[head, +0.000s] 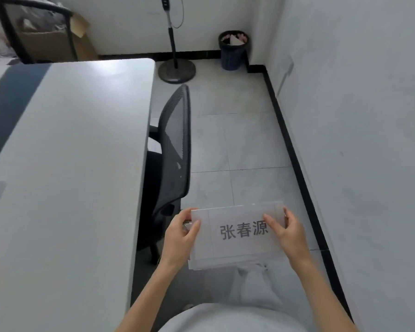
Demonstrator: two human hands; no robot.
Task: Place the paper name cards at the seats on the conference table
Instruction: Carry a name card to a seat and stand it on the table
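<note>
From the head view I see both hands holding a thin stack of white paper name cards (237,233) in front of the body, above the grey tiled floor (237,140) and well to the right of the long white conference table (70,152). My left hand (181,236) grips the stack's left edge, thumb curled over the top sheet and fingers tucked beneath. My right hand (285,232) pinches the right edge, thumb lying across the top card beside the printed grey characters. The top card faces upward; the sheets under it are slightly offset. A black mesh-backed office chair (175,144) stands pushed in at the table's right side, just ahead of the cards. Farther off, near the white wall (357,116), stand a round-based black floor stand (176,70) and a dark blue ribbed wastebasket (233,52).
</note>
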